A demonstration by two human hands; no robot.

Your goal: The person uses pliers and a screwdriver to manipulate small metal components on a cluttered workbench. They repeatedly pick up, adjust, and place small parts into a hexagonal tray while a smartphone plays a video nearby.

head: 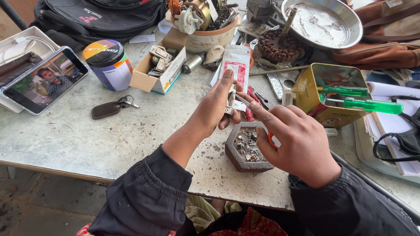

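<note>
The left hand [214, 107] pinches a small metal part [230, 99] between thumb and fingers above the hexagonal tray [248, 165] of scraps. The right hand [297, 142] is closed around an orange-handled tool [273, 140], probably a screwdriver, its tip at the part. A slip could jab the left fingers or drop the part among the scraps.

A worn, pale grey worktable [78, 140] fills most of the view, its top scratched, stained and speckled with dark grit, its front edge chipped. Below that edge, at the lower left, lies a dull brownish floor [30, 205], mottled with dirt. Soft, even light falls across the tabletop and throws only faint shadows; no wall or window shows from this downward angle.
</note>
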